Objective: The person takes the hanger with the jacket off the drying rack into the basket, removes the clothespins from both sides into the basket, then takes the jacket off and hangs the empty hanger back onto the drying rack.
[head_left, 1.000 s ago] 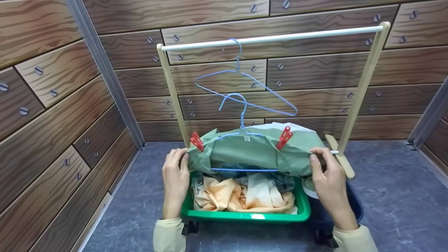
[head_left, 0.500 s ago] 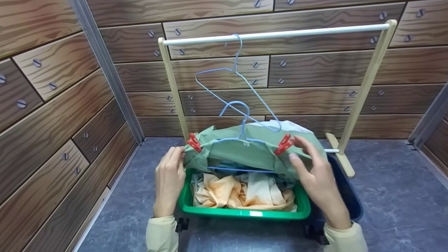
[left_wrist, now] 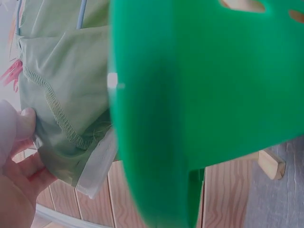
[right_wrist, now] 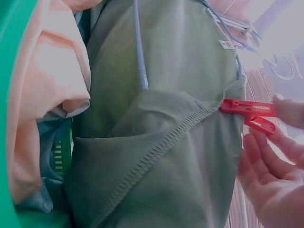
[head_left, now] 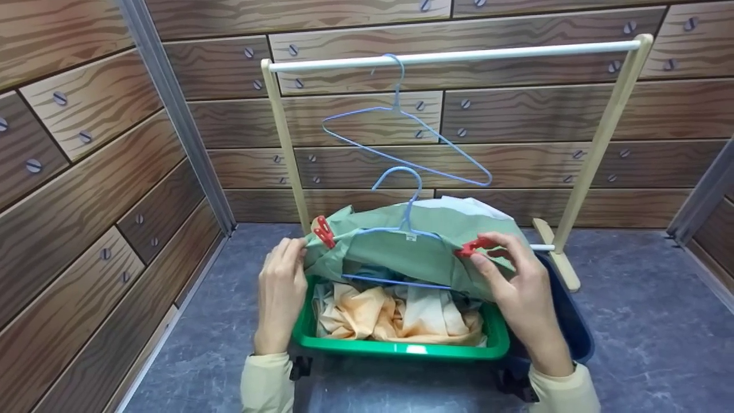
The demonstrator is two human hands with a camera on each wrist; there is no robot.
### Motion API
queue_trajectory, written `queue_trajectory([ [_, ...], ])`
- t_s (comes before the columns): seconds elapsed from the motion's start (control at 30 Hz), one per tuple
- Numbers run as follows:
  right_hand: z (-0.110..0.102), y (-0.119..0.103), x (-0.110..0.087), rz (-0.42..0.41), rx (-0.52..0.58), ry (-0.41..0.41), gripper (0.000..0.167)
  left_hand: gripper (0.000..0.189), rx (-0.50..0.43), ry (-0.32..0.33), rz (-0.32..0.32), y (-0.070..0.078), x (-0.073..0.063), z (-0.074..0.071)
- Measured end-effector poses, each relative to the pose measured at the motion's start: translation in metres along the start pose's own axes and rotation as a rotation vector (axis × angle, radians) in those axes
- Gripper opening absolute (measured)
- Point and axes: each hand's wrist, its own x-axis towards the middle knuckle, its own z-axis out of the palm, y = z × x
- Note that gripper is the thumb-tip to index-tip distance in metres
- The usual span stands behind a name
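A green garment (head_left: 395, 258) is draped over a blue hanger (head_left: 397, 281), its hook standing up free. Red clothespins clip the cloth near each shoulder. My left hand (head_left: 281, 292) pinches the garment's left edge beside the left clothespin (head_left: 324, 231); the left wrist view has the thumb in front and fingers behind the cloth (left_wrist: 71, 95). On the other side my right hand (head_left: 524, 292) pinches the handles of the right clothespin (right_wrist: 247, 109) between thumb and fingers. That clothespin's tip meets the stitched neckline in the right wrist view.
Below the garment, a green basket (head_left: 401, 349) holds crumpled peach, white and bluish cloths. A dark blue bin (head_left: 576, 321) stands to its right. Behind is a wooden rack with a white rod (head_left: 487, 55), from which a bare blue hanger (head_left: 453, 144) hangs.
My right hand has let go of the garment's right edge and moved left onto the right clothespin, which now tilts flatter. My left hand stays at the left edge. The bare hanger has swung.
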Motion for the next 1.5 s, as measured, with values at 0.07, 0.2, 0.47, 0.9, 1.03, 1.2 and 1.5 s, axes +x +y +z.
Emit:
queue_trajectory([
  [0.07,0.001,0.0,0.001,-0.032,-0.019,0.031,0.031,0.008,0.0,0.006,0.003,0.0,0.002,0.0],
  [0.2,0.004,0.004,0.003,-0.042,0.053,0.108,0.022,0.008,-0.012,0.022,-0.001,0.002,0.007,0.002],
  [0.47,-0.012,0.006,0.008,0.023,0.476,0.229,0.03,0.008,-0.026,0.066,-0.063,0.002,0.006,0.006],
  [0.9,-0.104,0.017,-0.002,0.138,-0.174,0.079,0.039,0.01,-0.06,0.13,-0.146,-0.005,0.008,0.005],
  [1.03,-0.127,0.033,-0.008,0.235,-0.327,-0.071,0.037,0.01,-0.066,0.109,-0.168,-0.008,0.007,0.004],
  [1.2,-0.141,0.048,-0.012,0.408,-0.486,-0.368,0.038,0.01,-0.071,0.091,-0.184,-0.008,0.006,0.006],
  [1.5,-0.132,0.06,-0.021,0.472,-0.514,-0.458,0.045,0.01,-0.073,0.06,-0.191,-0.004,-0.004,0.011],
])
